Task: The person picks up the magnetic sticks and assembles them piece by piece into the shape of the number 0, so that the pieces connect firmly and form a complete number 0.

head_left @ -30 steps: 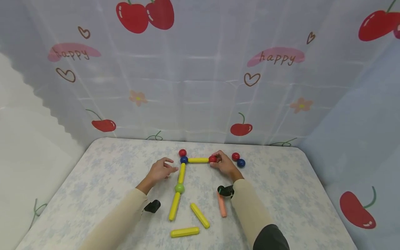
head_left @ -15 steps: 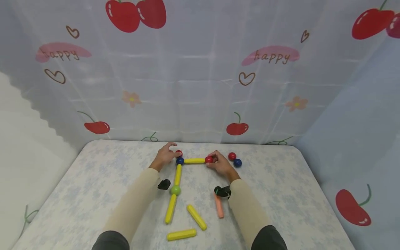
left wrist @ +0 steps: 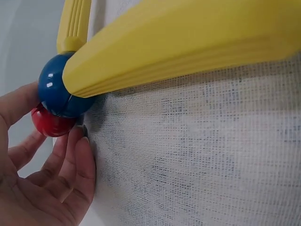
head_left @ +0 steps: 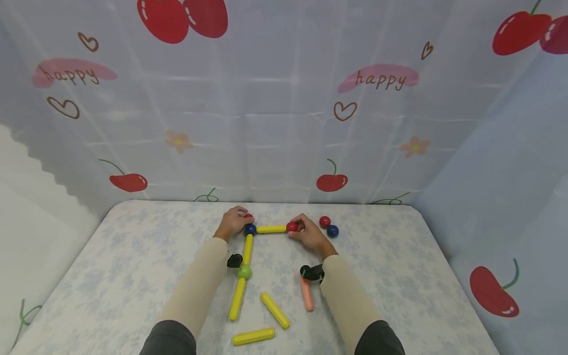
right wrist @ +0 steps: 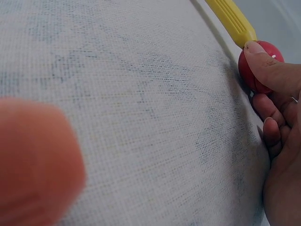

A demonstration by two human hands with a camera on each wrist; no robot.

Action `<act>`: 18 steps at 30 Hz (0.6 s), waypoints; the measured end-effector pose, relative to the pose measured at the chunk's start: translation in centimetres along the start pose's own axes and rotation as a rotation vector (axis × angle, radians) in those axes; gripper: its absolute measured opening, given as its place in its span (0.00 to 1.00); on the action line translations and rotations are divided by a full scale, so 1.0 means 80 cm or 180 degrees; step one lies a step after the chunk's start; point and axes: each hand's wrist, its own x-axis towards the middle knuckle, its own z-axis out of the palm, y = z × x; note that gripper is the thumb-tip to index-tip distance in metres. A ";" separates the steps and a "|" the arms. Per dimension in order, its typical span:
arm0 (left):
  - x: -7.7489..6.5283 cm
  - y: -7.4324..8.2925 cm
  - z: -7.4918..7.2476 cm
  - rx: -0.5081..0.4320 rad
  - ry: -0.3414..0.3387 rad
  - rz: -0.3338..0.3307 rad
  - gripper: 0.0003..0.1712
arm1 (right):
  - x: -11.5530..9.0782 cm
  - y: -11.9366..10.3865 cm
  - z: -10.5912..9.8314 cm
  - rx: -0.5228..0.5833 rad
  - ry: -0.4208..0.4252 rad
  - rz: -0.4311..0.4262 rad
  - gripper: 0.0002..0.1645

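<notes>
My left hand (head_left: 232, 223) has its fingers around a red ball (left wrist: 52, 123) at the far end of the assembly, its thumb at the side of the blue ball (left wrist: 57, 84). That red ball sits against the blue one. From the blue ball a yellow stick (head_left: 271, 229) runs right to another red ball (right wrist: 261, 63), which my right hand (head_left: 309, 232) pinches between thumb and fingers. A second yellow stick (head_left: 248, 249) leads from the blue ball toward me to a green ball (head_left: 244, 272), with another yellow stick (head_left: 237, 299) beyond it.
Two loose yellow sticks, one slanted (head_left: 275, 310) and one level (head_left: 253, 337), lie at the front of the table (head_left: 133, 276). An orange stick (head_left: 306, 294) lies below the right wrist. Right of my right hand are a loose red ball (head_left: 325, 222) and blue ball (head_left: 333, 231).
My left hand has moved from beside the yellow stick up to the far red ball and closed its fingers around it. My right hand keeps its hold. The head view has shifted slightly.
</notes>
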 end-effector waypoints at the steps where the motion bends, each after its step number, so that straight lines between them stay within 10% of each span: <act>1: 0.000 -0.001 0.000 -0.0010 0.0005 0.0005 0.24 | 0.000 -0.001 0.000 -0.0001 0.0011 0.0021 0.18; 12: -0.001 -0.009 -0.017 0.0129 -0.0023 0.0327 0.20 | 0.000 -0.003 0.007 -0.0018 0.0079 0.0019 0.18; 18: -0.022 -0.001 -0.033 0.0611 -0.0167 0.0879 0.20 | -0.002 -0.005 0.002 -0.0101 0.0078 0.0092 0.19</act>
